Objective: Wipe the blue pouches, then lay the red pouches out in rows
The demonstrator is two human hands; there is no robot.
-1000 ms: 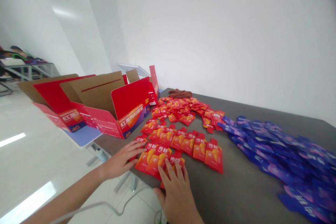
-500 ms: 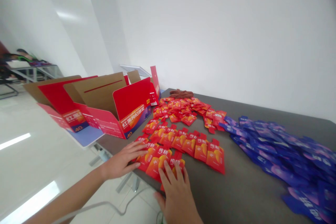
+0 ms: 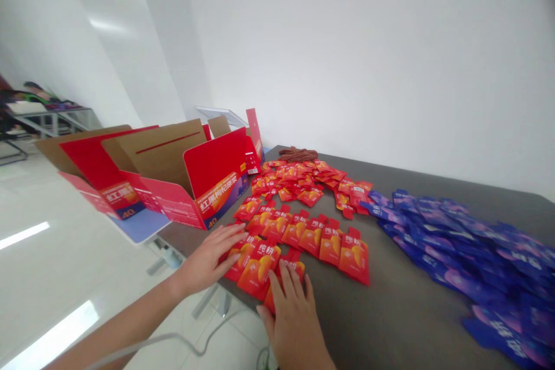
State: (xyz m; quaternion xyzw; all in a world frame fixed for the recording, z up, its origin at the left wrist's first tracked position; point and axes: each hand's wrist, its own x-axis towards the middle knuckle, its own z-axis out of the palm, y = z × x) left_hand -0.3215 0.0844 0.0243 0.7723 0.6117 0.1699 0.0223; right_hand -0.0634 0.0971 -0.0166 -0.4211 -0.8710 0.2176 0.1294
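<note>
Near the front edge of the dark table, a front row of red sachets [image 3: 261, 269] with orange fruit prints lies flat and overlapping. My left hand [image 3: 211, 259] rests its stretched fingers on the left end of this row, partly covering a sachet. At the other end, my right hand [image 3: 295, 312] lies with fingers extended over the rightmost sachet [image 3: 291, 263], hiding much of it. Neither hand is closed around anything. Just behind, a second row of red sachets [image 3: 311, 234] fans out to the right.
Open red cartons [image 3: 219, 176] stand at the left. A loose heap of red sachets [image 3: 295, 176] lies further back, by a brown bundle [image 3: 298, 154]. Blue-purple sachets [image 3: 459, 254] are piled at the right. A white wall [image 3: 368, 58] rises behind the dark table [image 3: 403, 324].
My left hand has slid slightly right and covers more of the front row's left end. My right hand remains on the rightmost sachet, its thumb now closer to the row.
</note>
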